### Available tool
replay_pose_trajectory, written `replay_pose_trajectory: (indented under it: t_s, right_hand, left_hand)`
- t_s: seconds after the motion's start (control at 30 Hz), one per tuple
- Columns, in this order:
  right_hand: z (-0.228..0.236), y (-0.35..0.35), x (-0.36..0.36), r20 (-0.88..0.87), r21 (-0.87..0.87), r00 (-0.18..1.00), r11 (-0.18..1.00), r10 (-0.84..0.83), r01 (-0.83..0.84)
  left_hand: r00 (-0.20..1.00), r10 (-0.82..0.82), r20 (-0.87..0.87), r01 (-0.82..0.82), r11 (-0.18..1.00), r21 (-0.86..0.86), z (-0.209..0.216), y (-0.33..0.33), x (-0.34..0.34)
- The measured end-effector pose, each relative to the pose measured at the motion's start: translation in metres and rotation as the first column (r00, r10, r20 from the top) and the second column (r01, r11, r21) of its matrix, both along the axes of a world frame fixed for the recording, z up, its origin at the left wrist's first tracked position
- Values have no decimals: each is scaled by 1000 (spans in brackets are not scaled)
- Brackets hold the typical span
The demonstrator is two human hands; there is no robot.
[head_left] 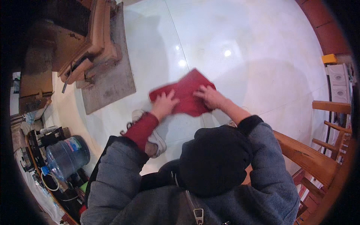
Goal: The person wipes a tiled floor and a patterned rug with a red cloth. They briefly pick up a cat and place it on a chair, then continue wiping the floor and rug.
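Note:
A piece of dark red cloth is stretched between my two hands over the pale floor, with one corner pointing away from me. My left hand grips its left part, fingers spread over the top and the thumb side out of sight. On the right part, my right hand holds the cloth in the same way, its fingers bent over the surface. The underside of the cloth is hidden. Below my left forearm a light-coloured shoe shows on the floor.
A brown piece of furniture stands at the far left on a grey mat. A large blue water bottle lies among clutter at the near left. Wooden rails and a white drawer unit line the right side.

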State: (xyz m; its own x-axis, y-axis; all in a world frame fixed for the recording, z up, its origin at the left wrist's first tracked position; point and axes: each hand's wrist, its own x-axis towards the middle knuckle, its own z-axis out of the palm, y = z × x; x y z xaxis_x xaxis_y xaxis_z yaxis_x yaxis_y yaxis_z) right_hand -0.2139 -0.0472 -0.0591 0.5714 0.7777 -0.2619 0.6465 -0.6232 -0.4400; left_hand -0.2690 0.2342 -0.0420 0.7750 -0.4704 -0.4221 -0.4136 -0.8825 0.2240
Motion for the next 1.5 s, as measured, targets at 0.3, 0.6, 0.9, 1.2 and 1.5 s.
replay_pose_trajectory:
  t_s: [0.3,0.6,0.9,1.2,1.5]
  right_hand:
    - [25,1,-23,-161,-286,985,953,53,-98]
    - [58,-90,-209,48,356,51,65,-998,932]
    - [104,-144,-534,154,-769,421,159,-894,619]
    - [167,-206,-665,-303,-945,209,321,-930,60]
    - [50,-231,-626,-131,-615,-219,-94,-967,783]
  left_hand:
    - [993,59,102,-50,994,-93,-41,8,-43]
    - [966,-171,-195,154,983,-101,-75,-122,-105]
    - [887,-397,-235,355,913,-202,-45,-307,-121]
    - [874,-410,-262,379,911,-162,-45,-327,-121]
    - [875,-415,-250,403,910,-100,-37,-277,-114]
